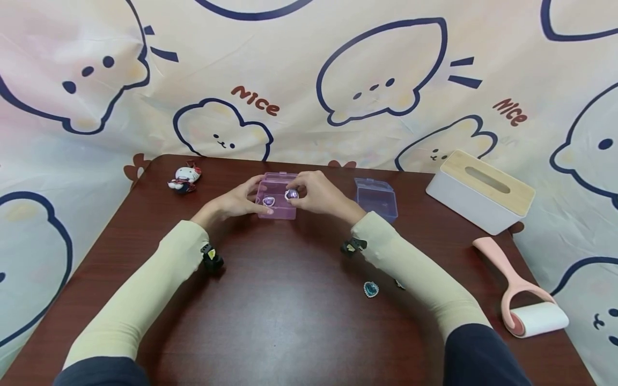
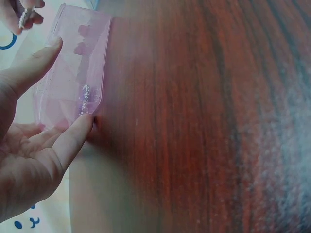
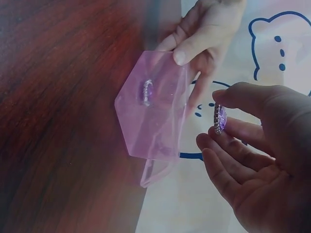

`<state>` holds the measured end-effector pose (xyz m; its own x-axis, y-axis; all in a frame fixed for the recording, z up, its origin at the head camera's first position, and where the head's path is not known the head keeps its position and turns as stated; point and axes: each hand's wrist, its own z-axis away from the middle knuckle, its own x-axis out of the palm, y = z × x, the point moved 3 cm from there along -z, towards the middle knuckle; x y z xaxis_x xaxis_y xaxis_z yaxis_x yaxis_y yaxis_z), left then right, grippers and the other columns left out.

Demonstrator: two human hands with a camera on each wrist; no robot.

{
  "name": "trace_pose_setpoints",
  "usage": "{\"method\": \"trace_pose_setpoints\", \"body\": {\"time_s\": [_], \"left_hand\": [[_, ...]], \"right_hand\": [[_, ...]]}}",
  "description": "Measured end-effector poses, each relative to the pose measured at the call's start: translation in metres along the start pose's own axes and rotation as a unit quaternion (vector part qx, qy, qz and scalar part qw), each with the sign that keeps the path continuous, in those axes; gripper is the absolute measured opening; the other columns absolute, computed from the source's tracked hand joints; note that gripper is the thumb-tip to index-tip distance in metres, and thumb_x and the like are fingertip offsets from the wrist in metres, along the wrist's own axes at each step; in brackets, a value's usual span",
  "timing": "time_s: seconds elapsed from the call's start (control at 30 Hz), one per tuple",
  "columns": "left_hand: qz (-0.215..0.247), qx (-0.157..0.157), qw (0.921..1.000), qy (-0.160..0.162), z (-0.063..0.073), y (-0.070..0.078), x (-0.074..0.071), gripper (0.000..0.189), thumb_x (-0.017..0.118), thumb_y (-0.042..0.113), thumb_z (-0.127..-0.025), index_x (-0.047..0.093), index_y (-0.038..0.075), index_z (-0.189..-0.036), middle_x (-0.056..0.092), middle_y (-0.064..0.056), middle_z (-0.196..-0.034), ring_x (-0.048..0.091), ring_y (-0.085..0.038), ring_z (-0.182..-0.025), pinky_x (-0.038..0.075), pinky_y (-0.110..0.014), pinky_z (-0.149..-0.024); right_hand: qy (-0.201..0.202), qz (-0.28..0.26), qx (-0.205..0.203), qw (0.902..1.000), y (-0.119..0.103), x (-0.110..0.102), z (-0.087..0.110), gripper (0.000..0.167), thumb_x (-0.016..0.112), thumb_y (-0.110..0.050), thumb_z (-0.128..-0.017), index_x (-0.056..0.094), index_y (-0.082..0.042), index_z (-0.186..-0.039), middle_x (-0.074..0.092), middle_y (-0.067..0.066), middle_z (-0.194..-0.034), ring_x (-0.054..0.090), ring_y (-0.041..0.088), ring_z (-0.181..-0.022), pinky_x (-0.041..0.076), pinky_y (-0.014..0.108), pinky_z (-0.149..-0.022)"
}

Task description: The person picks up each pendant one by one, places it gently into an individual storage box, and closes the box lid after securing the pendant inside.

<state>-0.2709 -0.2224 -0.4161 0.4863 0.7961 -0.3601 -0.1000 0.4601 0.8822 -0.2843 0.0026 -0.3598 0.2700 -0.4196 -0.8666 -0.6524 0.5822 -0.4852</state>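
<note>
Apparently partway through, going by how things lie. Pink box [image 1: 286,212] at far middle of the counter [image 1: 270,327], held by the left hand [image 1: 238,199]: thumb on one side, fingers around the left end. One purple gem [image 1: 268,201] inside it, toward the left, beaded rim showing through the plastic in both wrist views. I count that piece as done.

Right hand [image 1: 318,193] comes in from the right, fingers pinching a second gem [image 3: 221,119], also purple, with a silvery beaded edge. From the head it lines up with the box's right side; the right wrist view shows it apart from the box, not yet let go. So this piece looks half done: picked up, not placed.

Left over: a teal heart-shaped gem [image 1: 370,289] on the counter, near side, right of middle, touched by neither hand. Just right of it, a small piece [image 1: 399,284] mostly hidden by the right sleeve; cannot tell its shape or full colour. A blue-violet box [image 1: 377,202] sits far, right of the pink one, its lid raised; no gem visible in it. My judgement: the purple pieces are nearly dealt with, the two on the near right are untouched work. Neither box is closed up. Any gems elsewhere under the arms, cannot tell.
</note>
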Motion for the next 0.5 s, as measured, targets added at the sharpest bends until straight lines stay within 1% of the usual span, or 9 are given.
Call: {"method": "trace_pose_setpoints", "body": {"time_s": [0.23,0.33,0.5], "left_hand": [[0.011,0.004,0.9999,-0.001,0.001,0.0,-0.002,0.101,0.074,0.015,-0.095,0.002,0.016,-0.166,0.017,-0.022,-0.17,0.024,-0.049,-0.155,0.029,-0.063,-0.123],[0.009,0.007,0.9999,-0.001,0.0,-0.001,-0.002,0.101,0.074,0.015,-0.095,0.002,0.016,-0.166,0.017,-0.023,-0.17,0.025,-0.05,-0.155,0.031,-0.062,-0.122],[0.006,0.008,0.9999,-0.004,0.001,0.001,-0.001,0.103,0.075,0.017,-0.095,0.0,0.016,-0.166,0.016,-0.023,-0.17,0.025,-0.05,-0.154,0.032,-0.061,-0.122]], "right_hand": [[-0.017,-0.006,0.014,0.9997,0.002,0.008,-0.012,0.035,0.077,-0.019,-0.093,0.074,-0.003,-0.124,0.073,0.011,-0.114,0.066,0.019,-0.094,0.057,0.028,-0.08],[-0.023,-0.006,0.013,0.9996,0.002,0.011,-0.016,0.035,0.076,-0.018,-0.093,0.074,-0.003,-0.124,0.073,0.012,-0.114,0.066,0.022,-0.094,0.057,0.028,-0.079],[-0.031,0.006,0.009,0.9994,0.004,0.015,-0.02,0.034,0.076,-0.018,-0.093,0.074,-0.003,-0.123,0.073,0.012,-0.115,0.067,0.022,-0.094,0.058,0.029,-0.08]]}}
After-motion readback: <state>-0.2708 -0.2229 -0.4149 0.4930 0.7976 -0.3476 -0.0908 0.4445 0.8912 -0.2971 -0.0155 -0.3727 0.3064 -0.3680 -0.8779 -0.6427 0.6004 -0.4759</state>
